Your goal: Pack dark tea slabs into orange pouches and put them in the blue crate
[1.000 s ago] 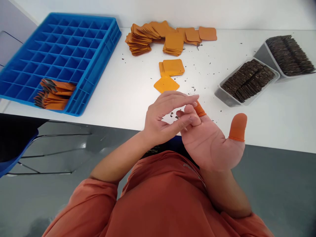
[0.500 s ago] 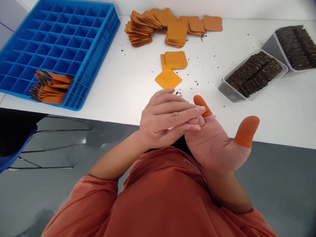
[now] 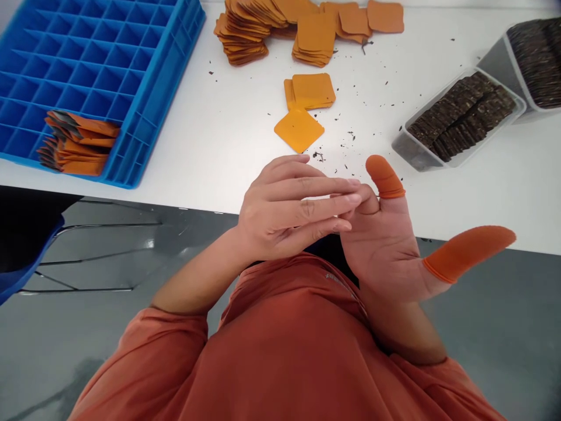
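Observation:
My left hand [image 3: 284, 204] is held palm inward, its fingers stretched out and their tips touching the curled fingers of my right hand. My right hand [image 3: 381, 251] is turned palm up, thumb and index finger spread wide. An orange finger cot [image 3: 471, 251] covers that thumb, and another orange finger cot [image 3: 385, 176] is on the index finger. Neither hand shows an object in its grasp. Just beyond the hands on the white table lie a single orange-yellow square packet [image 3: 299, 130] turned cornerwise and a small stack of similar packets [image 3: 313, 90].
Larger piles of orange packets [image 3: 249, 29] lie at the back. A blue divided crate [image 3: 169, 88] at left holds orange packets with dark edges [image 3: 83, 146]. Two clear tubs [image 3: 423, 158] of dark thin slabs [image 3: 460, 117] stand at right. Dark crumbs dot the table [image 3: 228, 128].
My right thumb and index finger have spread farther apart, and the right hand has shifted slightly right. My left fingers have straightened. The view has tilted slightly downward.

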A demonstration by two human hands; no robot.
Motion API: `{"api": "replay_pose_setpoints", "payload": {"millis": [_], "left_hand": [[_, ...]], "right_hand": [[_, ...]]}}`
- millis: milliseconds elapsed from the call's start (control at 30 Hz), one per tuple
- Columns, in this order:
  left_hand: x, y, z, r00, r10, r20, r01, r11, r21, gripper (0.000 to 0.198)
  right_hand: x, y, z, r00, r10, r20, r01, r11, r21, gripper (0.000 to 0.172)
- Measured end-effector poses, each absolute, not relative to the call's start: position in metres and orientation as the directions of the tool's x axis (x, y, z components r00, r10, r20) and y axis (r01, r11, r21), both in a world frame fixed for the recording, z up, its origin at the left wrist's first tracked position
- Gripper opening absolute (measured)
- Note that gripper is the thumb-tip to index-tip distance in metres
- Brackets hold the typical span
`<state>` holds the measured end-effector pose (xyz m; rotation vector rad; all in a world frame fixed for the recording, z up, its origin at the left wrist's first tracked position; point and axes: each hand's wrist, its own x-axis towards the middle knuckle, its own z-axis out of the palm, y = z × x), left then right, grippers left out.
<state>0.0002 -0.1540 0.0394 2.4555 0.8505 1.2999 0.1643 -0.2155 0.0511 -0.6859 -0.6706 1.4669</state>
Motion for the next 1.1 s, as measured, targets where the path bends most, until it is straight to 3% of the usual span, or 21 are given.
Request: {"api": "replay_pose_setpoints", "payload": {"millis": [67,167,300,433,533,600,667,867,1100], "left_hand": [[0.0,-0.156,0.04,0.37,0.579,0.727,0.372,-0.809,0.455,0.03],[-0.006,-0.164,0.04,0.282,0.558,0.78,0.303,-0.823,0.48,0.041],[-0.03,-0.189,0.029,0.413,0.528,0.742,0.266,-0.849,0.456,0.034],[-0.069,-0.225,-0.005,0.498,0.645,0.579,0.391,-0.763,0.514,0.023],[-0.113,-0.246,-0.043,0.568,0.721,0.398,0.568,-0.693,0.445,0.025],[-0.147,-0.256,-0.068,0.507,0.814,0.283,0.713,-0.58,0.393,0.022],[-0.182,-0.264,-0.091,0.321,0.93,0.178,0.832,-0.367,0.416,0.02],[-0.244,-0.28,-0.141,0.123,0.99,0.071,0.883,-0.142,0.447,0.037],[-0.261,-0.296,-0.188,0.02,0.983,-0.185,0.868,0.074,0.491,0.037]], "right_hand": [[0.167,-0.214,0.05,0.032,0.999,0.006,-0.59,0.024,-0.807,0.08],[0.173,-0.213,0.045,0.118,0.991,0.055,-0.538,0.11,-0.836,0.086],[0.183,-0.214,0.032,0.167,0.965,0.202,-0.392,0.253,-0.884,0.089],[0.188,-0.213,0.021,0.197,0.935,0.295,-0.263,0.34,-0.903,0.092],[0.185,-0.211,0.019,0.213,0.938,0.274,-0.283,0.327,-0.902,0.1],[0.182,-0.21,0.02,0.224,0.941,0.253,-0.312,0.315,-0.896,0.103],[0.178,-0.209,0.02,0.238,0.939,0.247,-0.33,0.317,-0.889,0.106],[0.18,-0.21,0.018,0.192,0.938,0.289,-0.354,0.341,-0.871,0.108],[0.185,-0.215,0.02,0.12,0.95,0.287,-0.366,0.311,-0.877,0.091]]}}
